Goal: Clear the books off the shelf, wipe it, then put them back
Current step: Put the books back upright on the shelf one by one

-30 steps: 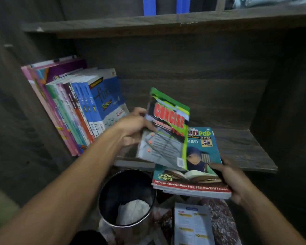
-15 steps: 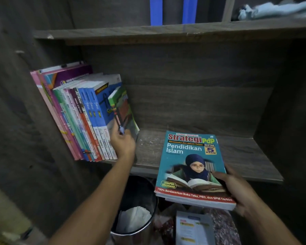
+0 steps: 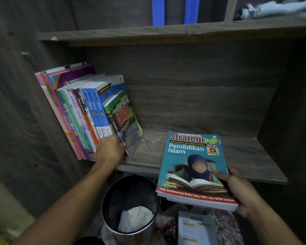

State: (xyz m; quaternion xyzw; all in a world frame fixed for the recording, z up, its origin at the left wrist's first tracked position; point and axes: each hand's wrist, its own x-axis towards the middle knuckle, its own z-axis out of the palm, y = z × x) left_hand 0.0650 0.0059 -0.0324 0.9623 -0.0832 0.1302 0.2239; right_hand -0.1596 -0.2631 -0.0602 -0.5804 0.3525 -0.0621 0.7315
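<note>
Stack of books (image 3: 193,174), teal cover uppermost, sits in the right hand (image 3: 237,190), which grips its near right corner. Its far end reaches over the front edge of the shelf (image 3: 245,156), above a metal bin (image 3: 131,191) holding crumpled white paper. Farther in, the left hand (image 3: 109,151) grips the foot of a green-and-red book (image 3: 125,119) ending the row of books (image 3: 81,112), which leans left against the side wall (image 3: 25,103). The shelf is dark, grainy wood; pale cloth (image 3: 281,7) lies on the board above (image 3: 148,32).
</note>
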